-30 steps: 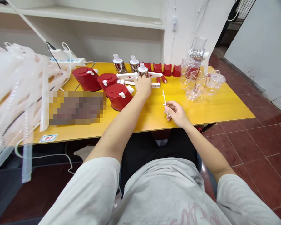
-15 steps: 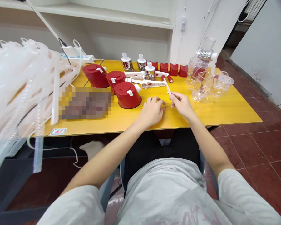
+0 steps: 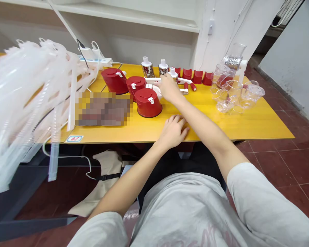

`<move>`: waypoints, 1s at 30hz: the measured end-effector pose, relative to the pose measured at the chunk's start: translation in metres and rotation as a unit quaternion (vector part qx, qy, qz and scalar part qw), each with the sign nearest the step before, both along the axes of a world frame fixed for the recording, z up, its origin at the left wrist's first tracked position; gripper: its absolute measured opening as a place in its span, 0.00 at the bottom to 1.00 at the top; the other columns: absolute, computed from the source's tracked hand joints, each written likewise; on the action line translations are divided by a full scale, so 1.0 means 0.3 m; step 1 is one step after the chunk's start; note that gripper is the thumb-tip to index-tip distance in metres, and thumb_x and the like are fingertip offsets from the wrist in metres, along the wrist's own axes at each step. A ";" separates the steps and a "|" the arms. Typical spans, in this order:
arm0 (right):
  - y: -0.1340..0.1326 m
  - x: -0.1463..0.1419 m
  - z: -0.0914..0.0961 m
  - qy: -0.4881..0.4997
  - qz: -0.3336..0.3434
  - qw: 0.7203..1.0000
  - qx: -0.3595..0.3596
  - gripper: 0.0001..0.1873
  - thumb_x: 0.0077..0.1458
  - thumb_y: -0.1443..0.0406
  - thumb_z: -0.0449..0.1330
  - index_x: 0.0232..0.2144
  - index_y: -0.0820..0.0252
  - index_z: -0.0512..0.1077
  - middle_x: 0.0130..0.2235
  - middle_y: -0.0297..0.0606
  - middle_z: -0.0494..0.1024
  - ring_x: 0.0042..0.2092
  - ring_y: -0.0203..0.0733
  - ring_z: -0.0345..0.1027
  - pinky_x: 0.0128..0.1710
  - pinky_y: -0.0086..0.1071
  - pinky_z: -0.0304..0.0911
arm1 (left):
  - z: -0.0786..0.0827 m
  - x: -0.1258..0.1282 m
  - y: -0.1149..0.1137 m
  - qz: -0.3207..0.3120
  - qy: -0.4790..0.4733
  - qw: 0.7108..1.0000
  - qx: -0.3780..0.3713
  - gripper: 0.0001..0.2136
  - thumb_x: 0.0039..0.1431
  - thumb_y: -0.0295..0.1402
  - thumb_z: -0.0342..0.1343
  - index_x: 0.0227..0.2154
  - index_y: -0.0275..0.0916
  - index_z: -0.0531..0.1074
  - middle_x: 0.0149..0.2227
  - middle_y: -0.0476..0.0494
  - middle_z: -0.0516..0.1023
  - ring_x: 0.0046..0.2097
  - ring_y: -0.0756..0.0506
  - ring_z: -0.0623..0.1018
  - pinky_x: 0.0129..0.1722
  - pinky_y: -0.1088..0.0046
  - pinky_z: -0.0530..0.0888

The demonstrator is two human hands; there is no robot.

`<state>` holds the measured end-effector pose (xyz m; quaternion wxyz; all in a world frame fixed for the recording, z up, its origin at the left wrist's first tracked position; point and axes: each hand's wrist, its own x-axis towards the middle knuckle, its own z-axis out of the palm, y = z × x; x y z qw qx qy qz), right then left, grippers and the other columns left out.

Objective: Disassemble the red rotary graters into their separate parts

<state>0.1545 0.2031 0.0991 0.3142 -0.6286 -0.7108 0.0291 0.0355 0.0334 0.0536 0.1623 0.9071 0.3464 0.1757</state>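
Note:
My right hand (image 3: pixel 169 88) reaches across the table into the group of white crank handles (image 3: pixel 153 80) and metal grater drums. Its fingers point away from me and are largely hidden, so any grip is unclear. Just beyond it stands a grater drum (image 3: pixel 174 76) with a white hub, partly covered by the hand. Two more drums, one of them a grater drum (image 3: pixel 147 70), stand behind. Close to the table's front edge my left hand (image 3: pixel 173 131) lies with fingers apart, holding nothing. Left of my right hand is a red oval base (image 3: pixel 149 104) with a white tab.
Two similar red bases (image 3: pixel 114 81) stand farther left. Red curved pieces (image 3: pixel 187 74) line the back. Clear plastic hoppers (image 3: pixel 228 92) crowd the right, before a grater (image 3: pixel 233 61). Translucent plastic parts (image 3: pixel 33 89) hang over the left end, near a power strip (image 3: pixel 100 61).
My right hand has moved forward and left with the white crank handle, from near the front to among the handles. My left hand has come slightly back toward me. The view has shifted left.

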 end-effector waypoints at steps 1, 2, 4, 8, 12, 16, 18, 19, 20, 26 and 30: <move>-0.017 -0.003 0.002 0.008 -0.003 1.000 0.002 0.17 0.81 0.67 0.53 0.61 0.64 0.78 0.66 0.55 0.79 0.69 0.56 0.77 0.75 0.52 0.70 | -0.001 0.001 0.000 0.000 0.002 1.000 0.001 0.21 0.79 0.40 0.53 0.66 0.36 0.77 0.73 0.28 0.76 0.75 0.27 0.71 0.75 0.41 0.72; -0.042 0.004 0.002 0.020 -0.001 1.000 0.006 0.20 0.80 0.70 0.51 0.62 0.63 0.79 0.67 0.53 0.80 0.71 0.54 0.76 0.76 0.49 0.69 | -0.002 0.003 0.000 0.001 0.003 1.000 0.002 0.21 0.79 0.40 0.53 0.66 0.37 0.78 0.73 0.28 0.76 0.75 0.27 0.72 0.75 0.41 0.72; -0.103 0.043 -0.001 0.054 0.010 0.998 0.016 0.25 0.76 0.73 0.48 0.63 0.61 0.80 0.66 0.50 0.83 0.70 0.53 0.77 0.76 0.47 0.68 | -0.006 0.005 0.001 0.002 -0.001 1.000 0.005 0.19 0.79 0.39 0.54 0.65 0.38 0.78 0.72 0.30 0.77 0.74 0.28 0.72 0.75 0.42 0.72; -0.243 0.170 -0.022 0.129 0.020 0.991 0.026 0.23 0.74 0.71 0.51 0.57 0.59 0.83 0.59 0.47 0.88 0.62 0.51 0.82 0.73 0.47 0.72 | -0.012 0.003 0.002 0.003 -0.014 1.000 0.006 0.18 0.79 0.39 0.54 0.63 0.42 0.79 0.72 0.35 0.78 0.75 0.30 0.72 0.76 0.44 0.71; -0.391 0.253 -0.034 0.205 0.041 0.978 0.007 0.15 0.73 0.66 0.56 0.52 0.55 0.83 0.50 0.42 0.89 0.52 0.47 0.84 0.65 0.46 0.78 | -0.020 -0.001 0.005 0.001 -0.018 1.000 0.007 0.18 0.80 0.40 0.53 0.63 0.43 0.79 0.72 0.34 0.78 0.74 0.30 0.72 0.75 0.42 0.71; -0.525 0.289 0.020 0.226 0.069 0.972 0.015 0.12 0.72 0.63 0.60 0.48 0.54 0.84 0.43 0.38 0.88 0.43 0.45 0.82 0.54 0.44 0.80 | -0.031 0.001 0.010 0.006 -0.021 1.000 0.013 0.17 0.80 0.41 0.53 0.62 0.45 0.79 0.73 0.35 0.78 0.75 0.30 0.72 0.74 0.43 0.72; -0.563 0.317 0.083 0.220 0.078 0.972 0.040 0.10 0.73 0.64 0.61 0.47 0.55 0.84 0.40 0.37 0.86 0.39 0.43 0.81 0.50 0.42 0.79 | -0.034 0.001 0.011 0.008 -0.022 1.000 0.017 0.17 0.79 0.41 0.53 0.62 0.45 0.79 0.72 0.35 0.78 0.75 0.30 0.73 0.74 0.43 0.72; -0.570 0.338 0.123 0.213 0.078 0.972 0.054 0.10 0.74 0.65 0.61 0.48 0.56 0.84 0.40 0.37 0.86 0.38 0.41 0.80 0.48 0.41 0.79 | -0.035 0.001 0.011 0.008 -0.022 1.000 0.017 0.17 0.79 0.41 0.53 0.62 0.45 0.80 0.72 0.35 0.79 0.74 0.30 0.73 0.74 0.44 0.72; -0.569 0.365 0.168 0.204 0.067 0.974 0.073 0.10 0.75 0.66 0.61 0.48 0.57 0.84 0.41 0.37 0.86 0.37 0.40 0.80 0.46 0.40 0.78 | -0.035 0.001 0.011 0.008 -0.020 1.000 0.017 0.17 0.79 0.41 0.53 0.62 0.45 0.80 0.72 0.35 0.79 0.74 0.30 0.73 0.74 0.44 0.72; -0.417 0.692 0.461 0.069 -0.126 0.965 0.218 0.15 0.74 0.79 0.59 0.58 0.70 0.78 0.58 0.56 0.86 0.55 0.32 0.81 0.51 0.29 0.71 | -0.024 0.000 0.006 0.007 -0.011 1.000 0.010 0.18 0.79 0.41 0.52 0.62 0.44 0.79 0.73 0.35 0.78 0.75 0.30 0.72 0.76 0.43 0.70; -0.277 1.032 0.520 -0.080 -0.340 0.925 0.150 0.32 0.70 0.75 0.70 0.71 0.81 0.70 0.65 0.72 0.80 0.62 0.40 0.80 0.52 0.35 0.68 | -0.019 0.002 0.001 0.008 -0.007 1.000 0.003 0.18 0.79 0.41 0.53 0.63 0.44 0.79 0.74 0.34 0.77 0.76 0.30 0.71 0.77 0.43 0.70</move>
